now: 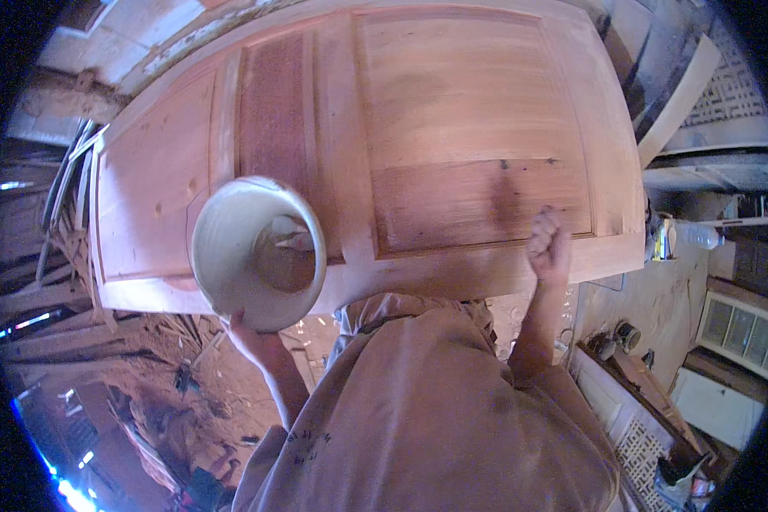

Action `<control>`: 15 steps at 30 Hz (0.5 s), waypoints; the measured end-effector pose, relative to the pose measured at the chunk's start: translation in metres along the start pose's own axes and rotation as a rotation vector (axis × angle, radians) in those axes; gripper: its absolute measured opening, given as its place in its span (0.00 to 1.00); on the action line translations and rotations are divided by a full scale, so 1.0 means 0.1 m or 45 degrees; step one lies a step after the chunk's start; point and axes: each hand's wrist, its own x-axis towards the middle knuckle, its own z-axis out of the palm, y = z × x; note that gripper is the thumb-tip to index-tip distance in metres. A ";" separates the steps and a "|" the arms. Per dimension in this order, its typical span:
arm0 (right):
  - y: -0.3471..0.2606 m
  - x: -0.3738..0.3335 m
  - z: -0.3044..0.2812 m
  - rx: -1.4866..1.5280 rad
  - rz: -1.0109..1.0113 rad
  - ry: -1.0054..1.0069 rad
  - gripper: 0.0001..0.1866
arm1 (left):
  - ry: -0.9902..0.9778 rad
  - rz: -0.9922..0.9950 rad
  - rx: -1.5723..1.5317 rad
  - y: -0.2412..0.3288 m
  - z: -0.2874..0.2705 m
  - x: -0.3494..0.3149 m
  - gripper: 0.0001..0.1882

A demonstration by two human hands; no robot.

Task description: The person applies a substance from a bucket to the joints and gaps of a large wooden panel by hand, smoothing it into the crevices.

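Note:
A large wooden panelled door [465, 94] lies flat in front of me, its raised panels framed by moulding. My left hand [246, 328] grips a pale round bucket [222, 247] at its lower side and tilts it over the door's near left part. Inside the bucket a small whitish object [288, 232] rests near the brownish bottom; its kind is unclear. Over the near right edge of the door, my right hand [549, 245] is raised and closed in a fist. Whatever those fingers hold, if anything, is hidden. A dark shadow falls on the panel beside the fist.
At right stand a clear plastic bottle [698, 235] and a small yellow-labelled container [664, 239]. A wooden piece with a lattice pattern [638, 444] leans at lower right. Scrap wood strips [55, 205] are piled at left, and shavings litter the floor [230, 375].

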 end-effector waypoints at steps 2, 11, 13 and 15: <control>-0.26 -0.11 -0.02 -0.115 -0.191 0.187 0.17 | 0.115 0.140 0.139 -0.05 0.10 -0.18 0.35; -0.17 -0.36 -0.54 0.130 0.072 -0.789 0.18 | 0.086 0.307 0.101 0.12 0.04 -0.04 0.31; -0.04 -0.42 -0.66 0.156 0.126 -0.793 0.18 | 0.082 0.203 0.108 0.08 0.00 -0.03 0.31; 0.08 -0.49 -0.77 0.178 0.173 -0.787 0.18 | 0.089 0.171 0.057 0.10 -0.01 -0.08 0.30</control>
